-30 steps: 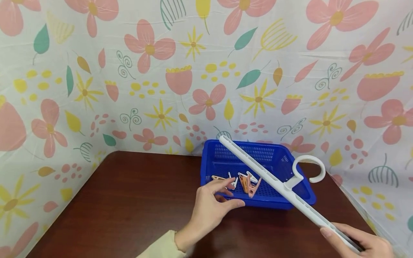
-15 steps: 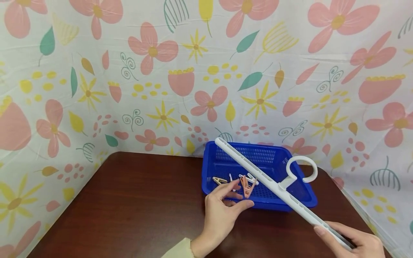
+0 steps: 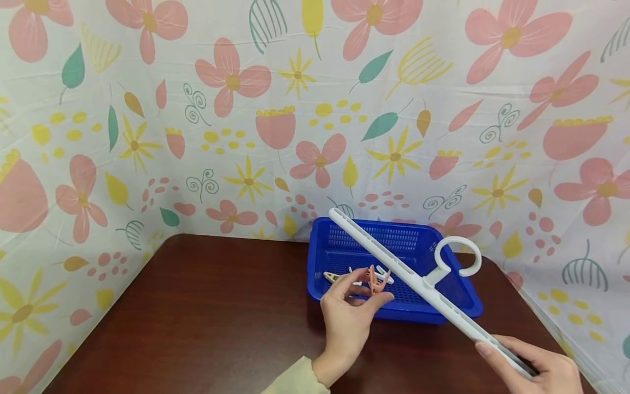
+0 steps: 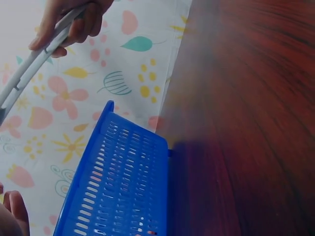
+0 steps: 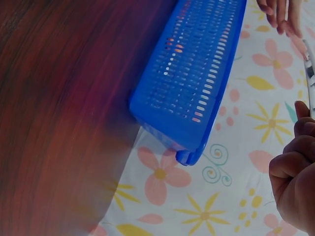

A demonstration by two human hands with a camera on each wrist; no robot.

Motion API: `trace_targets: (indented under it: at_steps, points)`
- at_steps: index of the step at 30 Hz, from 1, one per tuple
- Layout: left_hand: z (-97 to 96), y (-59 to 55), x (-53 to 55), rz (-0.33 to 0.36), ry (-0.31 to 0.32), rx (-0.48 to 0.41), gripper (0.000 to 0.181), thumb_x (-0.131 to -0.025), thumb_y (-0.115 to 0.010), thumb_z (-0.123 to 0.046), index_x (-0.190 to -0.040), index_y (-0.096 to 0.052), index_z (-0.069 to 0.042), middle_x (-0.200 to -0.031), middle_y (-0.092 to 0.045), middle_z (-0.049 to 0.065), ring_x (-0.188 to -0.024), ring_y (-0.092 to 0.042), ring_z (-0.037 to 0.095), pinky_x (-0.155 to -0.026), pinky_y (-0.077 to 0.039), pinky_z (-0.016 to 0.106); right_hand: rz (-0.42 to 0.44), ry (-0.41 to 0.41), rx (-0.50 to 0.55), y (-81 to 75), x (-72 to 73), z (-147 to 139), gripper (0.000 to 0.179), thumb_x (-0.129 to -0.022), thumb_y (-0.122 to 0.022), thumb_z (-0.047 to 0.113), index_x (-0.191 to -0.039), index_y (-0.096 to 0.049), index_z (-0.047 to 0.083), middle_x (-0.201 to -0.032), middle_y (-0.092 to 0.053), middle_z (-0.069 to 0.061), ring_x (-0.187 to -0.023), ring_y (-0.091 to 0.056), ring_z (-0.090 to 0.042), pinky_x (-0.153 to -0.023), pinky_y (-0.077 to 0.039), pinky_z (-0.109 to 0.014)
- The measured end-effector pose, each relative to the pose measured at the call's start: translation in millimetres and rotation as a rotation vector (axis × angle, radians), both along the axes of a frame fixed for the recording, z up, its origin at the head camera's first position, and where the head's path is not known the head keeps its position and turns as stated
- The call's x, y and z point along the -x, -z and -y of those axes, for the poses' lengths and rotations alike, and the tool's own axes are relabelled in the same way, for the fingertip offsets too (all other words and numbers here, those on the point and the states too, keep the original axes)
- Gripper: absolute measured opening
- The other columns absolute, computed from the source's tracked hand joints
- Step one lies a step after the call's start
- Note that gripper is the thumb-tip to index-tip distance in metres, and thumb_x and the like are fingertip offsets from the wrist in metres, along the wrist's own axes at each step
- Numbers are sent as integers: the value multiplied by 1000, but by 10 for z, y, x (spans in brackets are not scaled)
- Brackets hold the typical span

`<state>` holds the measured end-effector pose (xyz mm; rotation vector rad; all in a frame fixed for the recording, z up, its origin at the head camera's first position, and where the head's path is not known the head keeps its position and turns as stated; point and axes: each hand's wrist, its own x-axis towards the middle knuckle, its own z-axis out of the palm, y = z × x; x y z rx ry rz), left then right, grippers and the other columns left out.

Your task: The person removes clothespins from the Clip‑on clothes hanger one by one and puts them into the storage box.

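In the head view my left hand (image 3: 344, 317) is over the front of a blue basket (image 3: 418, 314). Its curled index finger and thumb close round a pink clothespin (image 3: 372, 280), which overlaps the hanger's edge. My right hand (image 3: 536, 369) grips the lower end of a white plastic hanger (image 3: 384, 254), held slanting above the basket with its round hook (image 3: 478, 257) to the right. The right wrist view shows the right hand (image 5: 300, 172) curled, the hanger (image 5: 310, 73) at the image edge and the left fingers (image 5: 280, 17) above.
Inside the basket lie a cream clothespin (image 3: 331, 277) and a white clothespin (image 3: 385, 275), partly hidden by hand and hanger. The basket stands at the back of a dark brown wooden table (image 3: 211, 312). A flowered cloth (image 3: 275, 180) hangs behind and along both sides.
My left hand has moved right and closed in on the pink clothespin, from a wider finger spread. The hanger has shifted slightly left.
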<state>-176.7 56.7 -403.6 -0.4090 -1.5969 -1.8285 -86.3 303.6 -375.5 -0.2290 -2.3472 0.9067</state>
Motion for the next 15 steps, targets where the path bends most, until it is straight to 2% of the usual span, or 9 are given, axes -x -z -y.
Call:
trace_targets:
  at_steps: [5,10,15]
  points:
    - [-22,-32,25,-6,-19,-8,38,-77,-97,-17,-111,-80,-15,-91,-73,-1,-74,-73,12,-55,-60,34,-45,-26,-16,32,7,14,16,-83,-92,18,-88,-83,6,-46,-47,8,-40,-39,-6,-41,-30,-22]
    - [-25,-39,55,6,-37,-17,32,-77,-97,-20,-104,-80,-16,-86,-73,-1,-70,-71,10,-53,-58,32,-31,-27,-28,55,15,15,16,-82,-93,20,-87,-83,8,-46,-46,8,-41,-39,-6,-42,-30,-22]
    - [-8,-23,86,22,-67,3,31,-77,-97,-22,-102,-80,-16,-86,-74,5,-68,-69,8,-52,-57,32,-22,-34,-28,72,26,37,17,-83,-93,21,-87,-83,8,-47,-47,8,-42,-40,-6,-42,-30,-22]
